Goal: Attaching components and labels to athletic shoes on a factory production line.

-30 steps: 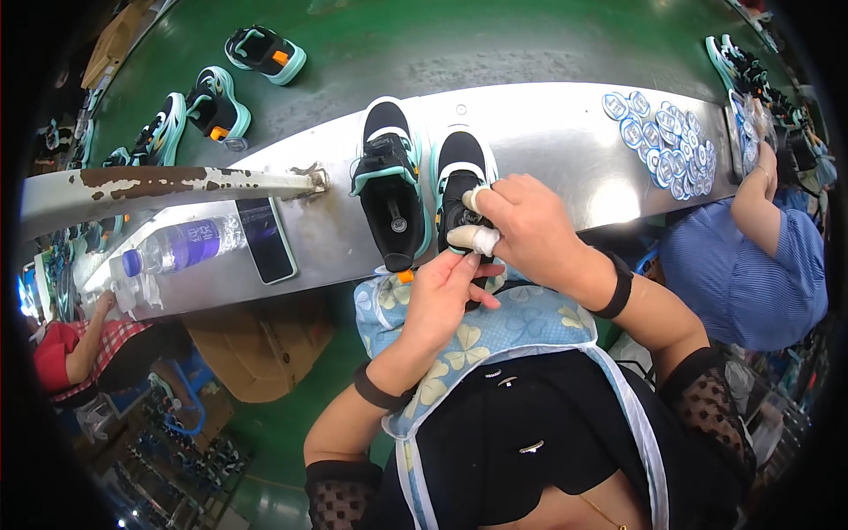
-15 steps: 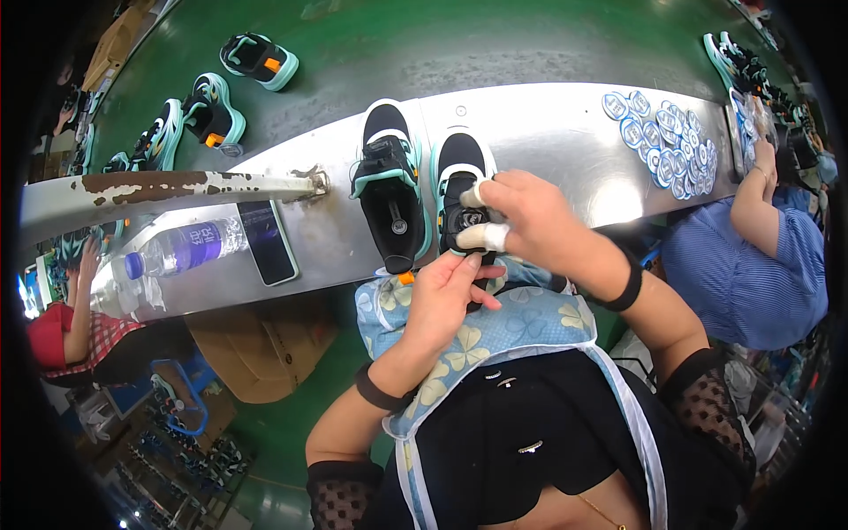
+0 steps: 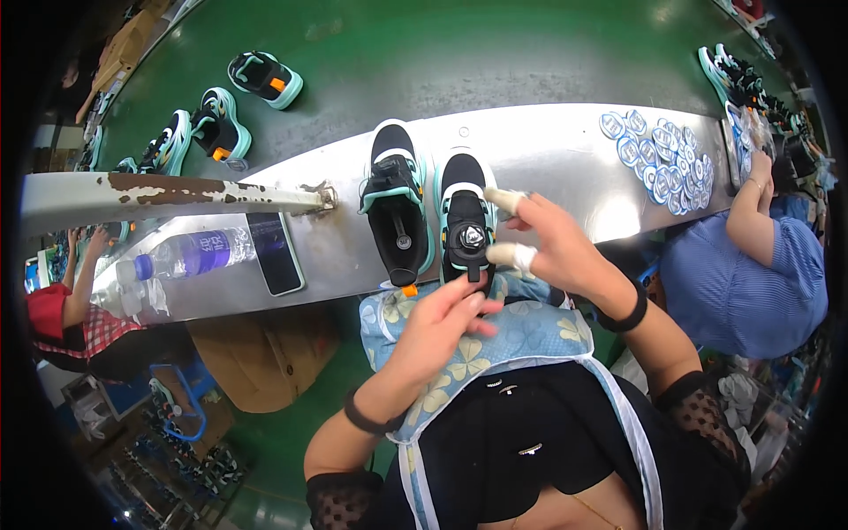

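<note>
A black and white sneaker with mint-green trim point(image 3: 464, 181) lies on the metal table edge in front of me, toe pointing away. On its tongue sits a round dial point(image 3: 471, 237) with a black tab below. My left hand point(image 3: 442, 327) is at the heel end, its slightly blurred fingers closed at the tab. My right hand point(image 3: 561, 247) hovers by the shoe's right side, fingers apart and holding nothing; thumb and forefinger wear pale coverings. The matching sneaker point(image 3: 393, 212) stands just left, with an orange tab at its heel.
A rusty white metal bar point(image 3: 185, 190) reaches in from the left above a phone point(image 3: 276, 252) and a water bottle point(image 3: 199, 252). Round blue-white tags point(image 3: 662, 159) lie in a heap at right. More sneakers point(image 3: 265, 79) sit on the green surface. Co-workers sit on both sides.
My right hand has drawn back from the dial and its fingers have spread, uncovering the dial. My left hand stays by the heel end.
</note>
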Available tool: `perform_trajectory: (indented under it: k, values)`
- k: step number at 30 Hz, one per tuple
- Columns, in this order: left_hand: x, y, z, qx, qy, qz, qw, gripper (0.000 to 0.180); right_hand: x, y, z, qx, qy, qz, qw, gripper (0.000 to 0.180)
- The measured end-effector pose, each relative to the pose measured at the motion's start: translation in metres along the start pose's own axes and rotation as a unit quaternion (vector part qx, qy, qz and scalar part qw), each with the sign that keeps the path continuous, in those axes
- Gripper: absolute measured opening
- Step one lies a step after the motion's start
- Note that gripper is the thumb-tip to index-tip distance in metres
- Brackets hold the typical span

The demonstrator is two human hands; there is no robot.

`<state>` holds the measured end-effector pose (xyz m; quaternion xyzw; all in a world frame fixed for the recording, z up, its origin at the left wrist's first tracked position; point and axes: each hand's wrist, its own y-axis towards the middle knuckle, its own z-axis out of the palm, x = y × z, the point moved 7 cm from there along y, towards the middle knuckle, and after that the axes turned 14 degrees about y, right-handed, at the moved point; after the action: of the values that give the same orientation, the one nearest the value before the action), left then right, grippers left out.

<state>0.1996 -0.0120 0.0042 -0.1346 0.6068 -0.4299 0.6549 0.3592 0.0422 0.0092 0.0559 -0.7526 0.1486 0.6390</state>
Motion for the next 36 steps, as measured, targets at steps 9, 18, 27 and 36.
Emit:
perform_trajectory:
  k: [9,18,27,36]
  values:
    - [-0.046,0.015,-0.103,-0.388,0.288,0.272,0.832,0.035,-0.008,0.014,0.013,-0.119,-0.2,-0.052,0.971,0.083]
    - [-0.019,0.035,-0.108,-0.18,0.357,0.224,0.889,0.038,0.045,0.001,-0.084,-0.133,-0.242,-0.079,0.958,0.059]
    - [-0.011,0.043,-0.102,-0.172,0.414,0.231,0.864,0.031,0.041,0.065,0.052,0.185,-0.135,-0.091,0.969,0.067]
    - [0.0,0.034,-0.116,-0.299,0.25,0.174,0.904,0.026,0.037,0.064,0.076,0.308,-0.272,-0.071,0.909,0.062]
